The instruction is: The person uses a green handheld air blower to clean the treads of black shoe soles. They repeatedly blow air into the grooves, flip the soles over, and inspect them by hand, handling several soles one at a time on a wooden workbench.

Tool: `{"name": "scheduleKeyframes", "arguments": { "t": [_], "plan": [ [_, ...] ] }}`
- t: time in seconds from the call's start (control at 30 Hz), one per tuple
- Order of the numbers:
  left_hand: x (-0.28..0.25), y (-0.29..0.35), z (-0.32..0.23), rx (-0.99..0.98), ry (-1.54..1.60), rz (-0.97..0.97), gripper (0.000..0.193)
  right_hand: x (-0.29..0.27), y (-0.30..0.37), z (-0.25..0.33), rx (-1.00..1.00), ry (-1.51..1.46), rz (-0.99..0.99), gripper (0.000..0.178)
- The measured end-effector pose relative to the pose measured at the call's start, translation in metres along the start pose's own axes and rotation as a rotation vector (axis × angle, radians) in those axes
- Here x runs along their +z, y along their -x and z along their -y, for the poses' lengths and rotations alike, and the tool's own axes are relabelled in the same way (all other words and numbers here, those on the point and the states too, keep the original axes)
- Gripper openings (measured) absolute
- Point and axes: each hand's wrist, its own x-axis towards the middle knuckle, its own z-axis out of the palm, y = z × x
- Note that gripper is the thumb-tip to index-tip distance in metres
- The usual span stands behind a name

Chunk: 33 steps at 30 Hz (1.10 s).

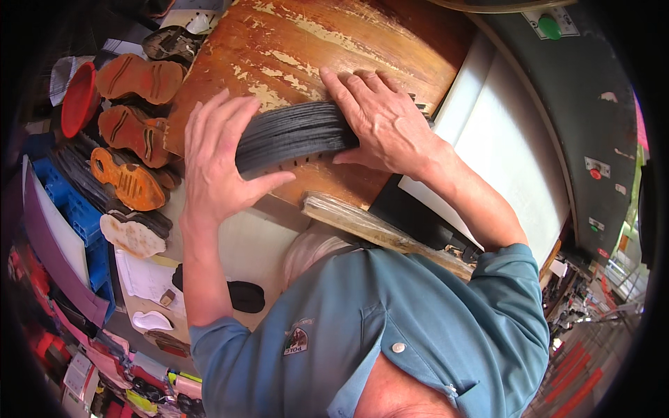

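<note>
One black stack [296, 134], its layers too fine to count, is between your two hands over the one wooden counter [390, 42]: left hand [217, 153] at its left end, right hand [380, 122] at its right. Both sets of fingers are open, thumbs near. Farther left: two brown soles [139, 79], one orange sole [124, 179], one white sole [134, 233], one red bowl [78, 101].

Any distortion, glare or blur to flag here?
Head view: machine panel bowed near the black fisheye rim; head view: bright patch on the white board; head view: dark stack between left hand and right hand looks blurred along its lower edge.
</note>
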Motion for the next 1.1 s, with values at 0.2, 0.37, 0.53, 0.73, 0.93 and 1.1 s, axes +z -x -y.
{"name": "scheduleKeyframes", "arguments": {
  "t": [0.2,0.37,0.53,0.73,0.93,1.1],
  "plan": [
    [0.003,0.005,0.009,-0.172,0.175,-0.049,0.099,-0.003,-0.001,0.000,-0.002,-0.084,0.057,0.056],
    [-0.001,0.019,0.010,0.013,0.198,-0.174,0.098,-0.014,0.009,0.007,-0.006,-0.074,0.067,0.061],
    [0.004,0.010,0.013,0.023,0.167,-0.112,0.113,-0.006,0.006,0.012,-0.029,-0.105,0.022,0.097],
    [0.012,0.024,0.005,-0.003,0.254,-0.113,0.106,0.007,0.005,0.025,-0.122,-0.308,-0.080,0.108],
    [0.010,0.021,0.018,-0.143,0.324,-0.034,0.097,0.003,-0.012,0.027,-0.011,-0.338,0.046,0.079],
    [0.000,0.016,0.006,-0.347,1.197,-0.334,0.115,-0.021,-0.007,0.031,0.278,-0.473,0.171,0.091]
  ]
}}
